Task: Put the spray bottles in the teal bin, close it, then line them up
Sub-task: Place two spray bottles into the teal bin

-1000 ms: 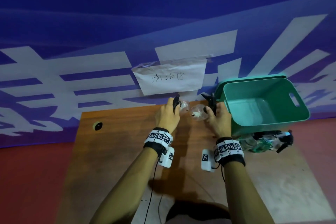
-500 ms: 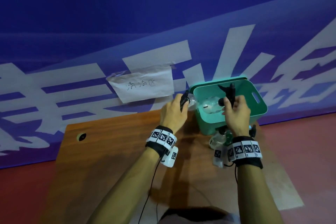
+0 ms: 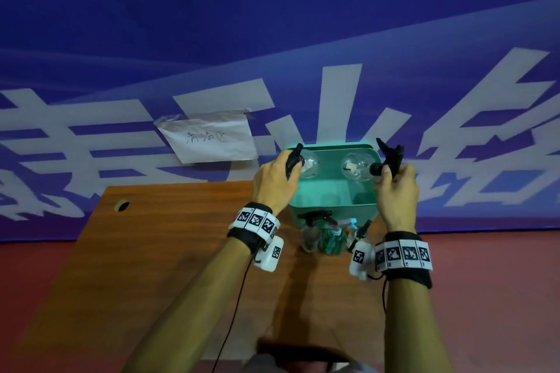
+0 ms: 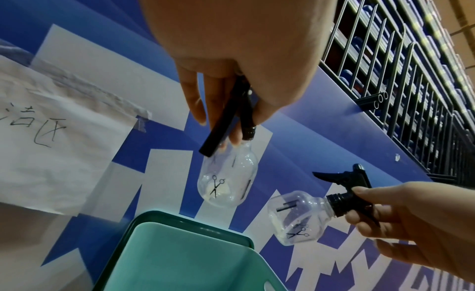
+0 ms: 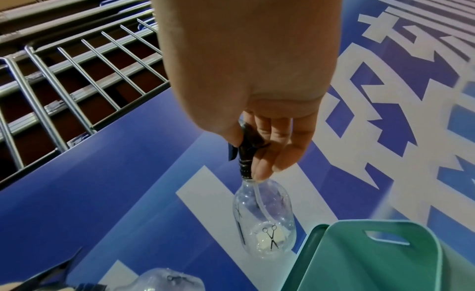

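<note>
The open teal bin (image 3: 333, 212) stands at the far edge of the table. My left hand (image 3: 291, 165) grips the black trigger head of a clear spray bottle (image 3: 308, 164) over the bin's left side. My right hand (image 3: 383, 171) holds a second clear bottle (image 3: 356, 166) by its black neck over the bin's right side. In the left wrist view both bottles (image 4: 227, 183) (image 4: 295, 220) hang above the bin's rim (image 4: 195, 222). The right wrist view shows the right-hand bottle (image 5: 264, 224) beside the bin's handle wall (image 5: 372, 254). Three more spray bottles, one green (image 3: 331, 241), stand in front of the bin.
A wooden table (image 3: 181, 251) with a cable hole (image 3: 122, 206) reaches left of the bin. A paper note (image 3: 209, 138) is taped to the blue banner behind. Red floor lies on both sides. Metal railings (image 4: 411, 71) rise beyond the banner.
Both hands carried their bottles right and up, from over the table to over the bin. The left bottle, beside the bin half a second ago, now hangs above it.
</note>
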`<state>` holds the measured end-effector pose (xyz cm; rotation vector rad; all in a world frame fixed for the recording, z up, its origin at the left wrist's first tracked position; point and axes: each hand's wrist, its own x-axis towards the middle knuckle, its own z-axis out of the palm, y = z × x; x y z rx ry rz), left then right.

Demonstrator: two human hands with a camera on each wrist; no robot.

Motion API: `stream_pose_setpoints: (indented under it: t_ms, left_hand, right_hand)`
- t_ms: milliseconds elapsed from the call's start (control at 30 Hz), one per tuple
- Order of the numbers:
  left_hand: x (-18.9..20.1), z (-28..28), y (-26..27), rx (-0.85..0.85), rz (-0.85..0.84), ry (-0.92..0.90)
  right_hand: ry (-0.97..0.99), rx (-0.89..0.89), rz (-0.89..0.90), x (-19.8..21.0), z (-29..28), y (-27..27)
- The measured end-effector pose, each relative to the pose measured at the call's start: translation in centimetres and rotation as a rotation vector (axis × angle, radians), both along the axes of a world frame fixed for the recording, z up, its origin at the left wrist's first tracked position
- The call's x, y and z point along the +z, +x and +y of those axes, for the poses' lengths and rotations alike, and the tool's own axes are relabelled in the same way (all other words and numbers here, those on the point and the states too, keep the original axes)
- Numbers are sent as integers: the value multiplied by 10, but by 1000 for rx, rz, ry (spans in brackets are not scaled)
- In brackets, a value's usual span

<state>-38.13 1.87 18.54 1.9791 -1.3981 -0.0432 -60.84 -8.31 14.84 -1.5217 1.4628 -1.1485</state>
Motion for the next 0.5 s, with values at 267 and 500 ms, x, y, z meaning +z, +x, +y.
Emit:
stream_pose_setpoints:
  t_ms: [267,500]
  left_hand:
    - [2,-6,0,-39,-91,73]
    - [-25,-27,17,-72,-125,208]
  right_hand:
    - [15,-71,-4,-7,1,-8]
    - [51,-32,81,-20,-1,-1]
